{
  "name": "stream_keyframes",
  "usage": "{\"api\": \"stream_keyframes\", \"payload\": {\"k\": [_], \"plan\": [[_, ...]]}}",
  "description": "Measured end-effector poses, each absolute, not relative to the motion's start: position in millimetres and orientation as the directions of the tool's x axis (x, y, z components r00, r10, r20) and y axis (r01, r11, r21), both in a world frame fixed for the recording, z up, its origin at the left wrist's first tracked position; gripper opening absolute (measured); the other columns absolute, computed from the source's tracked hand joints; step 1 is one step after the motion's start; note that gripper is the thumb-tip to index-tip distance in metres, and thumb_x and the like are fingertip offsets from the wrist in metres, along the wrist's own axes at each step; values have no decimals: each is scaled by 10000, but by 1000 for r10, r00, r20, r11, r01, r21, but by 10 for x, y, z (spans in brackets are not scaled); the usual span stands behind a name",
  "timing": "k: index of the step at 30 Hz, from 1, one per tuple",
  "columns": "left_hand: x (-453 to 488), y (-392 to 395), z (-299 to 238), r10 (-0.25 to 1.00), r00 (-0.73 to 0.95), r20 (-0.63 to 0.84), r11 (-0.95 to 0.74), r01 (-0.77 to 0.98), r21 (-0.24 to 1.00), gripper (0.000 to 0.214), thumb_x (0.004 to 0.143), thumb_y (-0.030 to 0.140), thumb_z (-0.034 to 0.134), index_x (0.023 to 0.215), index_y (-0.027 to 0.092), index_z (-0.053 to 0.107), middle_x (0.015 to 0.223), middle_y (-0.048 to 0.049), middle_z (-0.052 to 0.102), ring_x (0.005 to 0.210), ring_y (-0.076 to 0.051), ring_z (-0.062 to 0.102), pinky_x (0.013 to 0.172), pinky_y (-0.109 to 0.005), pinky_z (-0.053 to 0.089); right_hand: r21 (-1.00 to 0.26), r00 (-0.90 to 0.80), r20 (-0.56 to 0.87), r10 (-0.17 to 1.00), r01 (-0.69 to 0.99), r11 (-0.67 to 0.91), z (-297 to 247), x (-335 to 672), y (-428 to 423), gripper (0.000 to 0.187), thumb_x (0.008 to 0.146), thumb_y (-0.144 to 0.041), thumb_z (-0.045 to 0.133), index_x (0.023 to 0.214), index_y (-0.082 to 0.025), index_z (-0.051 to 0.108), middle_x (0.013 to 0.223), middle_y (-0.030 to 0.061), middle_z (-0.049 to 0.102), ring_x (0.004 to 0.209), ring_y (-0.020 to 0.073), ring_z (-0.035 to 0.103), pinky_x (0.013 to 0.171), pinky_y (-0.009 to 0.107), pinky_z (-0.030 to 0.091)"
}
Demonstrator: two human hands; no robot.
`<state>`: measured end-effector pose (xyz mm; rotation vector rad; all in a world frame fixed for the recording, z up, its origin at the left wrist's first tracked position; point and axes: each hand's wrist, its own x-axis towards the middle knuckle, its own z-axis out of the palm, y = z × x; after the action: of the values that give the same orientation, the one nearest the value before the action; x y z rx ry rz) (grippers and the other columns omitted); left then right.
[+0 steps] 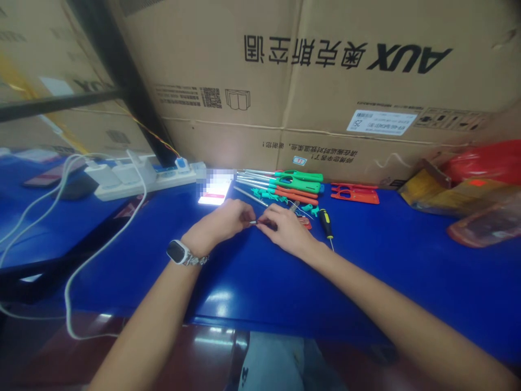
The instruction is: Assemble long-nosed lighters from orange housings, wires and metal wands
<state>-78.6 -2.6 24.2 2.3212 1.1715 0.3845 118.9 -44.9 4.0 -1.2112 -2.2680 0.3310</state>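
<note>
My left hand (234, 220), wearing a watch on its wrist, is closed in a pinch at a small silvery piece (253, 222). Fingertips of my right hand (285, 225) are pinched at the other end of this piece, where something dark reddish shows; its kind is too small to make out. Just beyond the hands lie several long-nosed lighters (301, 183) with green and orange handles and metal tubes. Small teal plastic parts (264, 194) are scattered beside them. Close to my right hand a black-and-yellow screwdriver (325, 224) rests on the blue table (252, 277).
A lit phone (215, 190) lies beyond my left hand. Left of it runs a white power strip (163, 178) with plugs and loose white cables (138, 217). Red handle shells (355, 194) lie at the right, near an open carton (427, 182). A large cardboard box (228, 136) stands behind.
</note>
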Motion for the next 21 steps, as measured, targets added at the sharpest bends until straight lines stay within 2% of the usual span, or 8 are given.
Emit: {"api": "stream_keyframes", "payload": {"k": [3,5,9,13,17,21], "plan": [[-802,0,174,812,581,60,-503,643,578,266,756,58,596,980,147,708,786,-46,735,693,-169,676,641,-248,511,-314,-514,326,794,733,604,51,1164,-481,196,976,-198,552,952,-147,740,1031,88,681,901,189,631,848,345,461],[-800,11,150,812,578,80,-511,638,576,283,757,52,592,1004,145,695,764,-43,725,687,-166,676,629,-243,509,-284,-527,312,791,742,607,48,1156,-502,225,982,-188,528,963,-146,749,1051,96,679,892,191,628,843,357,456],[-758,4,209,812,581,49,-503,657,561,220,767,58,610,952,140,698,750,-43,719,678,-163,669,609,-236,501,-419,-499,328,802,684,597,23,1167,-527,221,943,-144,554,1023,-171,759,1095,86,651,929,184,620,862,360,462],[-703,-20,302,828,560,23,-469,670,576,156,762,62,664,900,125,702,737,-45,714,670,-161,660,618,-240,495,-566,-470,294,832,615,548,1,1188,-514,240,916,-99,555,991,-186,766,1191,86,615,1050,207,612,955,427,443],[-686,-27,307,838,541,72,-476,660,581,182,748,41,670,904,132,687,749,-32,707,680,-147,655,629,-226,497,-661,-444,270,854,559,500,-31,1228,-462,235,910,-135,584,1047,-219,756,1245,87,574,1145,240,580,1031,498,408],[-679,-37,309,830,550,90,-493,651,577,192,747,30,668,910,131,681,756,-34,704,689,-146,653,634,-227,498,-718,-467,253,847,496,488,-60,1273,-425,243,919,-159,587,1079,-234,753,1254,90,551,1167,242,566,1049,492,406]]}}
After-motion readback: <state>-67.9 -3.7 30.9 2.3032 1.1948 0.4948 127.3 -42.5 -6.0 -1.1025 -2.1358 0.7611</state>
